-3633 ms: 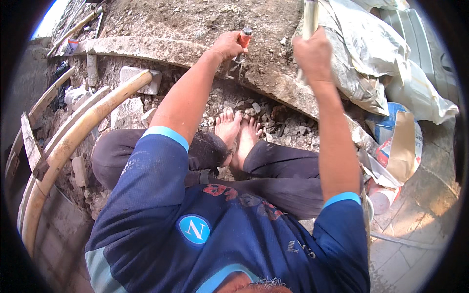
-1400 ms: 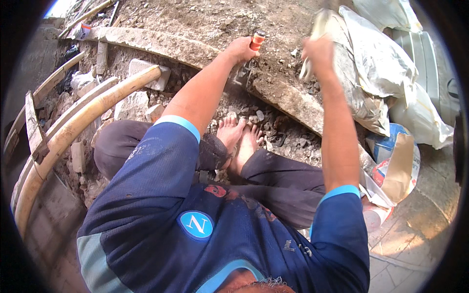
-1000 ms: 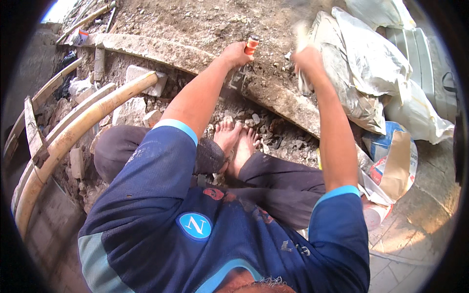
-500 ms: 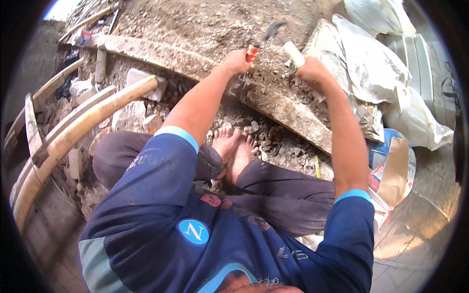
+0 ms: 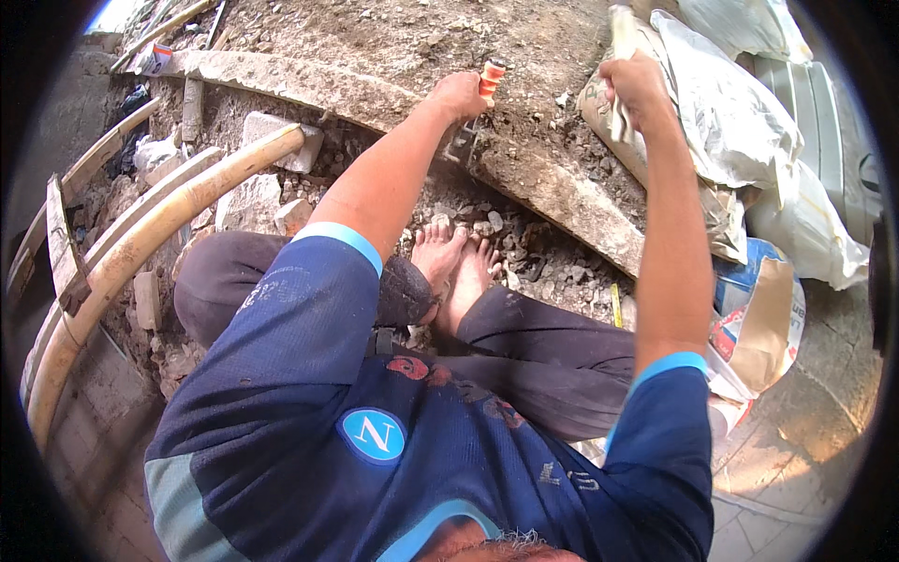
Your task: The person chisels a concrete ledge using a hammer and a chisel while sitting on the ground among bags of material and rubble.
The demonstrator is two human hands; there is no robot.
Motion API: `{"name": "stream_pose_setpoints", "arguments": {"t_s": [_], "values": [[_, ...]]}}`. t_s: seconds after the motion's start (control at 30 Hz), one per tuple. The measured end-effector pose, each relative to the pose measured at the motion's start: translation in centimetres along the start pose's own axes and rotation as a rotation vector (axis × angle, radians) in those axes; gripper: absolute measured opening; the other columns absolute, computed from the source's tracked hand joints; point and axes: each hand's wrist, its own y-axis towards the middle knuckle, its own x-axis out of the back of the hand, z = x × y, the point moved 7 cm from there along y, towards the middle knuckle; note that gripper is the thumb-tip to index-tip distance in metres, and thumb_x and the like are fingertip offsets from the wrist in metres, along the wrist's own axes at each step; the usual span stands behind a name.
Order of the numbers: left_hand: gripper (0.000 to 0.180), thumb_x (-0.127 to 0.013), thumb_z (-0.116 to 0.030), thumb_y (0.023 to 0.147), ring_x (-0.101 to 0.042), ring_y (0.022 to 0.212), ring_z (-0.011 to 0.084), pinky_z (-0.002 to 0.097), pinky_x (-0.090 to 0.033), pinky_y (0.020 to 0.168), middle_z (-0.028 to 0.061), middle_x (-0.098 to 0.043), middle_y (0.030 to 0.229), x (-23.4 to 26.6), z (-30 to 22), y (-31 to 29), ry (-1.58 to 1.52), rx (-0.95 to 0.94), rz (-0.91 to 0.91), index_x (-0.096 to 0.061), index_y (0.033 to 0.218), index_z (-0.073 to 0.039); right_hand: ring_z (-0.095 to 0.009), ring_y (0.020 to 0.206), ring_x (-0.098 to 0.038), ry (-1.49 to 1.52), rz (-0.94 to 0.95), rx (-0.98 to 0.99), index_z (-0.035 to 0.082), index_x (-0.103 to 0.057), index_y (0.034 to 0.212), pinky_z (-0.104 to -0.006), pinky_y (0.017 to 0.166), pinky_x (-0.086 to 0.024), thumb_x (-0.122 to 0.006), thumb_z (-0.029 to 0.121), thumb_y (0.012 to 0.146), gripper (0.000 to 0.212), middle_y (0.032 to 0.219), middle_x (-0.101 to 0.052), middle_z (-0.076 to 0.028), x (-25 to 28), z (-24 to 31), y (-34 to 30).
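Note:
My left hand grips a chisel with an orange-capped handle, its tip set against the long concrete slab that runs across the rubble. My right hand is raised above and to the right of it, closed around the pale wooden handle of a hammer; the hammer head is out of the picture. I sit with bare feet together on broken stones just below the slab.
Grey and white sacks pile up at the right, with a blue-and-brown paper bag beside my right knee. A curved bamboo pole and planks lie at the left. Loose rubble surrounds my feet.
My right hand struck down with the hammer toward the chisel half a second ago and has now risen again. My left hand has kept the chisel on the slab.

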Motion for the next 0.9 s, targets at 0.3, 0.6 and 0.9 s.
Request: {"name": "stream_pose_setpoints", "arguments": {"t_s": [0.3,0.6,0.9], "values": [[0.037,-0.07,-0.036,0.078,-0.065,0.105,0.0291,0.038,-0.05,0.092,0.0134,-0.07,0.109,-0.6,-0.1,-0.4,-0.08,-0.048,0.005,-0.069,0.102,-0.008,-0.019,0.066,-0.066,-0.361,0.146,-0.053,-0.01,-0.063,0.099,-0.0337,0.06,-0.054,-0.06,0.008,0.078,0.027,0.081,-0.068,-0.016,-1.8,-3.4,0.9],[0.035,-0.068,-0.034,0.079,-0.065,0.103,0.0305,0.0393,-0.051,0.091,0.0148,-0.069,0.109,0.5,-0.4,-0.7,0.009,0.028,0.005,-0.07,0.103,-0.009,-0.021,0.054,-0.058,-0.59,0.276,0.0,-0.011,-0.061,0.093,-0.0346,0.048,-0.049,-0.063,0.006,0.075,0.024,0.073,-0.063,-0.014,-3.5,-4.3,0.2],[0.03,-0.066,-0.031,0.078,-0.065,0.105,0.0299,0.0396,-0.051,0.091,0.013,-0.069,0.111,0.1,-1.3,-0.9,0.029,0.049,0.016,-0.071,0.101,-0.012,-0.018,0.063,-0.062,-0.69,0.272,-0.039,-0.011,-0.058,0.095,-0.0317,0.05,-0.051,-0.057,0.0,0.078,0.02,0.075,-0.062,-0.014,-5.3,-6.8,1.4]]}}
